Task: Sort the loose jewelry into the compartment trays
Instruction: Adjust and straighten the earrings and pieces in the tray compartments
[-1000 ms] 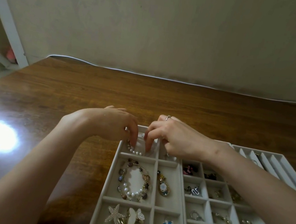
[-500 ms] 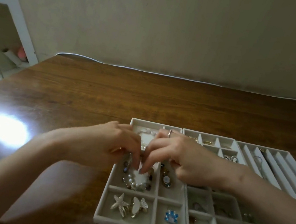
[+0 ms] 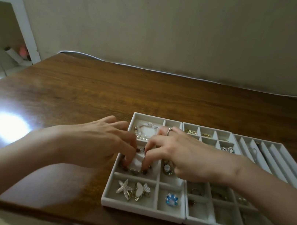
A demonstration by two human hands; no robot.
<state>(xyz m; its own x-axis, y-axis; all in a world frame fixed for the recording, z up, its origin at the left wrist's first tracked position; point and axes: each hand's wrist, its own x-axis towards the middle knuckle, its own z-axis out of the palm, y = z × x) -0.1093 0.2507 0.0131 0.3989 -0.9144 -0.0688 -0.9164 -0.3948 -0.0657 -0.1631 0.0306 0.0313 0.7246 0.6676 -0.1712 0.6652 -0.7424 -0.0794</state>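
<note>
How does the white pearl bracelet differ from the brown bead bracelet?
The white pearl bracelet is pale, the brown bead bracelet mostly dark. The pearl one lies in the far compartment, not gripped; the brown one is in the middle compartment, held by fingers of the left hand and right hand. Both are beaded loops in one grey tray.

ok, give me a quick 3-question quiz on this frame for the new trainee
1. True or false: the starfish clip shares a compartment with the blue brooch.
2. The left hand and right hand finger the beaded bracelet in which compartment of the left tray: A far-left, B middle-left, C near-right?
3. Fill in: the ring is worn on the ___ hand.

Key: 1 false; 2 B; 3 right.
</note>
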